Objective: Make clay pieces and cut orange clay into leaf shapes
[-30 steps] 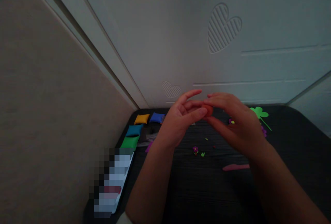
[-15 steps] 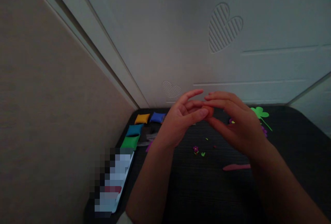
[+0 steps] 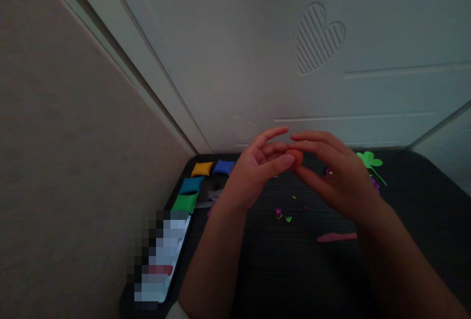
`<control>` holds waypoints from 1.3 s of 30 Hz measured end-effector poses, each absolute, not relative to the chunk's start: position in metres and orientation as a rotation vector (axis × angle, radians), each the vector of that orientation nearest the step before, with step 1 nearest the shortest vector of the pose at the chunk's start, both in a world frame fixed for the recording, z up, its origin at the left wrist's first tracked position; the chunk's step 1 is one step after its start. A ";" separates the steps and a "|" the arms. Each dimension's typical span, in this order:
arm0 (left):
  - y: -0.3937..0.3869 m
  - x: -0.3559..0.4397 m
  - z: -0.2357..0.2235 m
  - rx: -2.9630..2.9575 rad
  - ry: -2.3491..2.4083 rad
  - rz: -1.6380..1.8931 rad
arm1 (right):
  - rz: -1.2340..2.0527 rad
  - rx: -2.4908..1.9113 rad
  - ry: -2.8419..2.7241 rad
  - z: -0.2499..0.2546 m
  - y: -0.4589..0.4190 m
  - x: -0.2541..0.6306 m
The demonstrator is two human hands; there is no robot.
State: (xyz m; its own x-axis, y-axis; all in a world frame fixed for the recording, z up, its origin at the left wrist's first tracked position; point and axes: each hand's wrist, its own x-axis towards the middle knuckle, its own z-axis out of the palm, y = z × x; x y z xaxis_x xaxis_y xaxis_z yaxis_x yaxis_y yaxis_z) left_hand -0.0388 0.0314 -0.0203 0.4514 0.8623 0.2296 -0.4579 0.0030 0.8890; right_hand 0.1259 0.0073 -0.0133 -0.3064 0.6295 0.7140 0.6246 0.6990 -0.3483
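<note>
A small orange ball of modelling clay (image 3: 296, 158) is held up above the far half of the dark table, between both hands. My left hand (image 3: 259, 169) pinches it with thumb and fingers from the left, its upper finger stretched out. From the right, the fingertips and thumb of my right hand (image 3: 334, 167) close on the same ball. Below them on the table lie a tiny purple clay flower (image 3: 278, 212), a small green leaf piece (image 3: 289, 219) and a tiny red bit (image 3: 305, 208). A pink modelling knife (image 3: 336, 237) rests nearer me, its right end hidden by my right forearm.
Packets of clay in yellow (image 3: 202, 169), blue (image 3: 223, 167), teal (image 3: 191, 185) and green (image 3: 185, 203) lie at the table's left. A blurred-out phone (image 3: 165, 260) is at the left edge. Behind my right hand is a green clover shape (image 3: 369, 160). A white panel (image 3: 257, 54) stands behind the table.
The orange ball has turned or shifted very slightly between the fingertips. Both hands stay in nearly the same place, and the things on the table have not moved.
</note>
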 end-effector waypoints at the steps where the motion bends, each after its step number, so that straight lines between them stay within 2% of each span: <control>1: 0.032 -0.039 -0.020 1.151 0.438 1.087 | 0.006 -0.964 -2.006 -0.013 0.007 0.126; 28: 0.030 -0.038 -0.019 1.134 0.402 1.082 | 0.022 -0.956 -1.984 -0.016 0.010 0.127; 39: 0.032 -0.037 -0.021 1.194 0.472 1.037 | 0.221 -0.875 -2.072 -0.010 0.007 0.125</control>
